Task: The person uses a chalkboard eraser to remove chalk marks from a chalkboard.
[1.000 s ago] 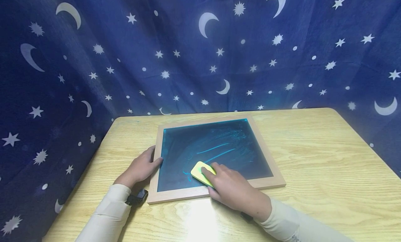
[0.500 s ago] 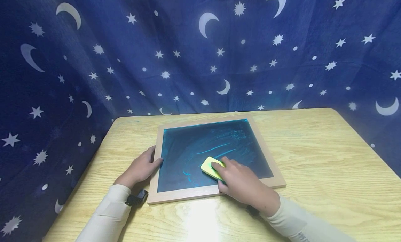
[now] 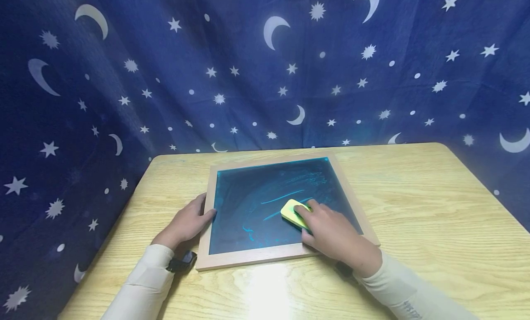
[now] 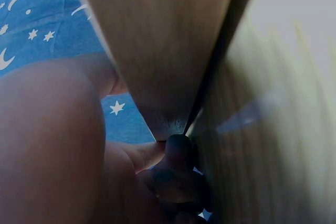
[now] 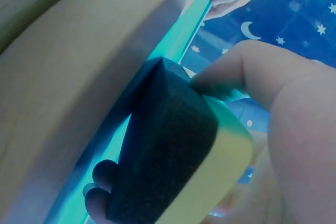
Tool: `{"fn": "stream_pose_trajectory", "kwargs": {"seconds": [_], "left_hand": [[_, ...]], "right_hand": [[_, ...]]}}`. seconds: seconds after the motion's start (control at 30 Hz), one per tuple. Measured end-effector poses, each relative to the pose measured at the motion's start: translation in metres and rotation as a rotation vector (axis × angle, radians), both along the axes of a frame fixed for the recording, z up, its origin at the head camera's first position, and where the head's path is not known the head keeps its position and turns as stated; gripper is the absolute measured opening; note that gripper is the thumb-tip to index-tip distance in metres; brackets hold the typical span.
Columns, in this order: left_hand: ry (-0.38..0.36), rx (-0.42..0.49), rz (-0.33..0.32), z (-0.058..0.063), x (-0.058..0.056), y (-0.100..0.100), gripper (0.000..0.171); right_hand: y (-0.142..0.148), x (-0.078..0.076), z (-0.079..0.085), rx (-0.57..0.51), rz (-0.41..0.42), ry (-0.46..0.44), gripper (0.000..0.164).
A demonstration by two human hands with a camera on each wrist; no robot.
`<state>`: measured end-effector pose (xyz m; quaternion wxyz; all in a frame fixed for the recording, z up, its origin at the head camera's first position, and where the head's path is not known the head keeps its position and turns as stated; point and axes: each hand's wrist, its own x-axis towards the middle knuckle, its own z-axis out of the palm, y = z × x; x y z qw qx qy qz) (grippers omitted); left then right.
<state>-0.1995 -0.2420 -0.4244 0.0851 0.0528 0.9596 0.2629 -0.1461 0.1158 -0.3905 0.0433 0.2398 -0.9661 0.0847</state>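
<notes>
A chalkboard (image 3: 242, 186) in a light wooden frame lies on the table, with blue chalk smears and a few strokes on its dark face. My left hand (image 3: 184, 223) holds the frame's left side, thumb over the top; in the left wrist view the fingers (image 4: 139, 156) reach along the frame's edge (image 4: 157, 40). My right hand (image 3: 333, 232) grips a yellow chalkboard eraser (image 3: 291, 212) over the lower right-centre of the board. The right wrist view shows the eraser's dark felt side (image 5: 168, 140) tilted to the board, with the fingertips (image 5: 100, 203) curled at its far side.
The board rests on a pale wood-grain table (image 3: 434, 209) that extends to the right. A dark blue curtain (image 3: 248, 48) with moons and stars hangs behind and at the left. A black wrist strap (image 3: 182, 262) sits beside the board's lower left corner.
My right hand has moved the eraser to the right and slightly away across the board, uncovering chalk marks at the lower left. My left hand has stayed at the frame.
</notes>
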Motion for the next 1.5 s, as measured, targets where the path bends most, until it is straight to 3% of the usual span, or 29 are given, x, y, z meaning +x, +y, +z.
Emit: {"fn": "stream_pose_trajectory", "kwargs": {"seconds": [0.73, 1.5], "left_hand": [[-0.001, 0.000, -0.003, 0.000, 0.000, 0.000, 0.070], [-0.019, 0.008, 0.002, 0.003, 0.001, 0.000, 0.070]], "right_hand": [[0.025, -0.016, 0.000, 0.000, -0.069, 0.032, 0.049], [0.042, -0.029, 0.004, -0.016, -0.167, -0.025, 0.053]]}}
